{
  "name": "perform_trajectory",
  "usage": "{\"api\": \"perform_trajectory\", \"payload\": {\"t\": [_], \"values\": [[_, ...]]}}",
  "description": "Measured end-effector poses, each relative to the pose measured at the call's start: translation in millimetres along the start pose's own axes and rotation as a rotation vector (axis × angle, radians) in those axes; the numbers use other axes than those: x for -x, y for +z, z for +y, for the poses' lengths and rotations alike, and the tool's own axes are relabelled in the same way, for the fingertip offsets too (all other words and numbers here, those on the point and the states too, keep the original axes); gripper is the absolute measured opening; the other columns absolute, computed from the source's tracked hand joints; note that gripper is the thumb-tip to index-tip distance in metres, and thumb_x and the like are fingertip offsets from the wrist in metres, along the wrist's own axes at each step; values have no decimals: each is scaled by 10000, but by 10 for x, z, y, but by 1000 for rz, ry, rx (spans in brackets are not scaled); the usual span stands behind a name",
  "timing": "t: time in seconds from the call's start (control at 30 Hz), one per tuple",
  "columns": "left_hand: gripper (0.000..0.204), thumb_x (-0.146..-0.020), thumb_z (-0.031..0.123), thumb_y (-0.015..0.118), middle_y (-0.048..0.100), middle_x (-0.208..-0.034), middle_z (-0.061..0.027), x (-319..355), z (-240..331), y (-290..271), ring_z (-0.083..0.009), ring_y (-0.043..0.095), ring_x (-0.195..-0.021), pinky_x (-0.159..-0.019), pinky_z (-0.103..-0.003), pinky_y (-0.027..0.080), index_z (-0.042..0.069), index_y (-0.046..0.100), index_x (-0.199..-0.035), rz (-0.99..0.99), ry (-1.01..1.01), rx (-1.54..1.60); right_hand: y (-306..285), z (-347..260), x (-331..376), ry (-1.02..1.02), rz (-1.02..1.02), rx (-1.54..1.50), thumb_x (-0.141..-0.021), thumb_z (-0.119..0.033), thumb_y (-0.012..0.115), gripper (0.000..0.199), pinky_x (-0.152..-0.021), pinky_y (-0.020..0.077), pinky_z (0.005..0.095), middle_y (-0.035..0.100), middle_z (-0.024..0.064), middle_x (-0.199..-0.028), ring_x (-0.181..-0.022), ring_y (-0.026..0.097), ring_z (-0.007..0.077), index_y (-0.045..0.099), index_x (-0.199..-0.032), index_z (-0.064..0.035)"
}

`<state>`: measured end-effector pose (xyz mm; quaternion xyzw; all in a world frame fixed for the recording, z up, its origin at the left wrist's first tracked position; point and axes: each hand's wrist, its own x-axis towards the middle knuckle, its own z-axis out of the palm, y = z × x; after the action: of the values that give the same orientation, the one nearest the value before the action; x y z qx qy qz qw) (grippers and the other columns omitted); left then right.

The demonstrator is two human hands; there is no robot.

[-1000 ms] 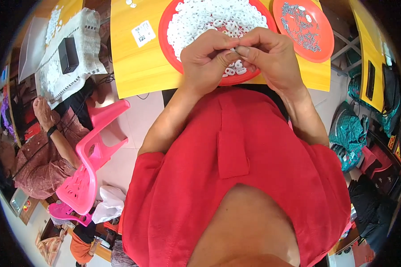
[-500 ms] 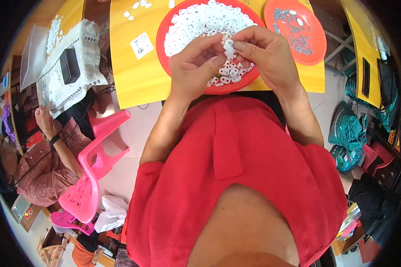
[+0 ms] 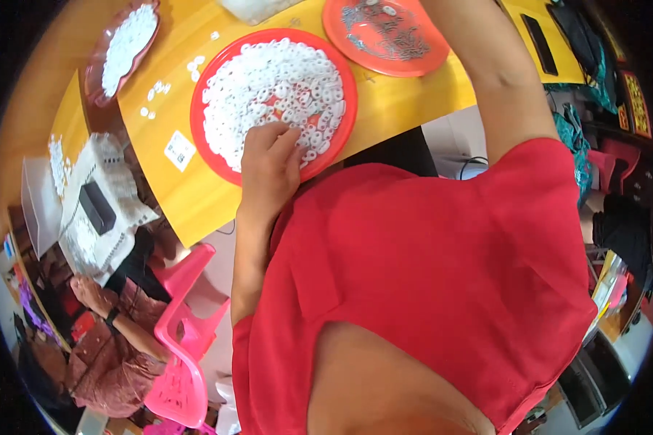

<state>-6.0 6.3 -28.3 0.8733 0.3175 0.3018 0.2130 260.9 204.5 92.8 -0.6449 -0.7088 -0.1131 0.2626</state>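
Observation:
My left hand [image 3: 270, 165] rests at the near edge of a round red tray [image 3: 347, 119]. Its fingers are curled together against small white plastic pieces [image 3: 268, 80], which have holes through them and are heaped in the tray. Whether a piece is between the fingertips is hidden. My right forearm [image 3: 497, 54] reaches up past the top edge of the picture, so the right hand is out of sight. Beside that arm, an orange-red plate [image 3: 413, 69] holds many thin grey metal pins or nails [image 3: 395, 36] and a couple of white pieces.
On the yellow table [image 3: 384, 109] lie a printed white label [image 3: 179, 150] and several loose white pieces. A dark red dish [image 3: 93, 76] of white pieces stands farther left. Another person's hand [image 3: 93, 293] is near a white cloth [image 3: 120, 170]; a pink chair [image 3: 178, 377] stands close by.
My hands have parted. The right one has left the tray and gone out of view at the top; the left has lowered to the tray's near edge. The view has swung right.

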Motion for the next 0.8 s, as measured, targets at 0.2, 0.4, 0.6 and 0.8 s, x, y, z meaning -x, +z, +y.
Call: {"api": "perform_trajectory", "payload": {"t": [0.2, 0.4, 0.6, 0.8], "values": [[240, -612, -21, 611, 533, -842, -110, -54, -54, 18, -287, 493, -779, -663, -357, 419, 30, 580, -844, -76, 6, -95, -421, 35, 1001, 53, 68, -202, -705, -138, 522, 157, -641, 453, 416, 583, 212, -780, -753, 567, 363, 592, -756, -7], [171, -615, -39, 542, 542, -773, -101, -128, -119, 32, -279, 505, -727, -639, -358, 419, 26, 567, -771, -114, -9, -155, -37, 637, 1959, 271, -408, -122, -760, -54, 569, 131, -607, 459, 292, 623, 132, -759, -666, 599, 166, 615, -878, -18], [165, -621, -42, 541, 543, -760, -104, -62, -85, 58, -281, 512, -714, -621, -364, 417, 26, 568, -770, -24, -38, -135, 110, 682, 2100, 436, -446, -264, -765, -33, 576, 126, -661, 465, 271, 626, 121, -781, -706, 602, 159, 615, -884, -23], [202, -636, -54, 537, 546, -771, -115, -4, -37, 48, -290, 514, -726, -629, -367, 417, 25, 573, -818, -19, -111, -127, 167, 505, 2029, 357, -546, -403, -746, -15, 592, 83, -667, 463, 272, 620, 108, -783, -721, 596, 162, 588, -827, 2]]}}
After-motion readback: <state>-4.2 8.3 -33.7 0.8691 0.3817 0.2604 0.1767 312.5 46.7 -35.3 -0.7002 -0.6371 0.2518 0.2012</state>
